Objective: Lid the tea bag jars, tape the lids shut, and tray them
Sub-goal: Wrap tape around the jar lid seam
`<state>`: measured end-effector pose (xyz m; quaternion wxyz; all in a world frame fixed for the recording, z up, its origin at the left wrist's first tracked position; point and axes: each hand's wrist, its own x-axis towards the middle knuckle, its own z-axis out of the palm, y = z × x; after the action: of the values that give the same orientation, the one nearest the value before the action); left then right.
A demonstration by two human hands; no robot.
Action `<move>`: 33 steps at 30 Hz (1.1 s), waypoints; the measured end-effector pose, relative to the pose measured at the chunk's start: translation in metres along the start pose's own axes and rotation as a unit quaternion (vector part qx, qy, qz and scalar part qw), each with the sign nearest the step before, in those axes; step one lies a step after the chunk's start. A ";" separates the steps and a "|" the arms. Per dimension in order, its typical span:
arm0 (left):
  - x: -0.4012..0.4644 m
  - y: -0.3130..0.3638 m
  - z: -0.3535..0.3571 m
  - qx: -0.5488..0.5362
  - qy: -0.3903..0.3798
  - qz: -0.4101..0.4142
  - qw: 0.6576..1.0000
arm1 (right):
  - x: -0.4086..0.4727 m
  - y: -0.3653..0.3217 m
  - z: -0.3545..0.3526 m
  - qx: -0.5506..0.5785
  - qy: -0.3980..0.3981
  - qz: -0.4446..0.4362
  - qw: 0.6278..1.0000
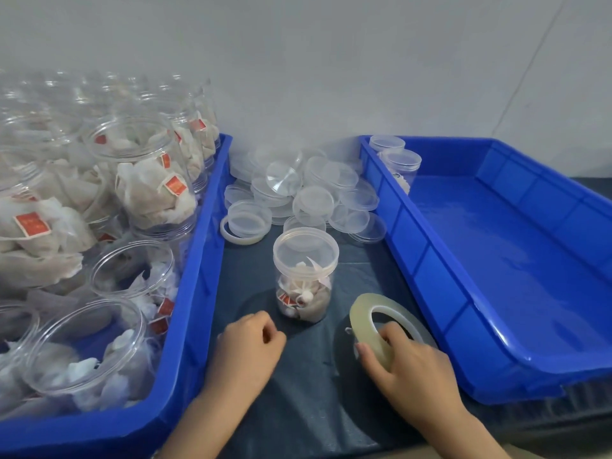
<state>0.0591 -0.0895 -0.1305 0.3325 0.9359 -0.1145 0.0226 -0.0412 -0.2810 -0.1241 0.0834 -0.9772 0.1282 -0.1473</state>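
Standing lidded, clear jar [305,276] of tea bags | right hand [410,362] grip holds tape roll [374,326] | left hand [246,342] fist empty

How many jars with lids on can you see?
3. One lidded jar stands on the dark mat between the two blue trays. Two more stand in the right tray's far left corner. Others may be hidden in the crowded left tray.
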 end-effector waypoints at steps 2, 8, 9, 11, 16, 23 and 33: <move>-0.005 0.002 0.002 -0.106 -0.038 0.011 0.994 | -0.003 0.004 0.001 0.012 -0.013 0.009 1.000; -0.021 0.028 0.022 -0.235 -0.097 0.050 0.966 | -0.008 0.000 0.001 0.012 -0.005 -0.015 1.000; -0.021 0.031 0.024 -0.244 -0.094 0.055 0.964 | -0.008 -0.001 0.002 0.016 -0.001 -0.017 1.000; -0.021 0.037 0.026 -0.261 -0.088 0.064 0.959 | -0.009 -0.003 0.001 0.020 -0.005 -0.022 1.000; -0.022 0.043 0.030 -0.225 -0.033 0.088 0.970 | -0.006 -0.006 -0.002 0.008 -0.010 -0.040 0.999; -0.022 0.043 0.030 -0.031 0.046 0.123 0.991 | -0.005 -0.016 0.006 -0.051 0.017 -0.061 0.997; -0.024 0.020 0.036 0.059 0.067 0.147 0.985 | -0.010 -0.039 0.020 -0.052 -0.016 -0.057 0.997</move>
<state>0.0300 -0.1225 -0.1491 0.2770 0.9231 -0.2267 0.1404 -0.0352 -0.2392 -0.1377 0.0262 -0.9882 0.0787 -0.1288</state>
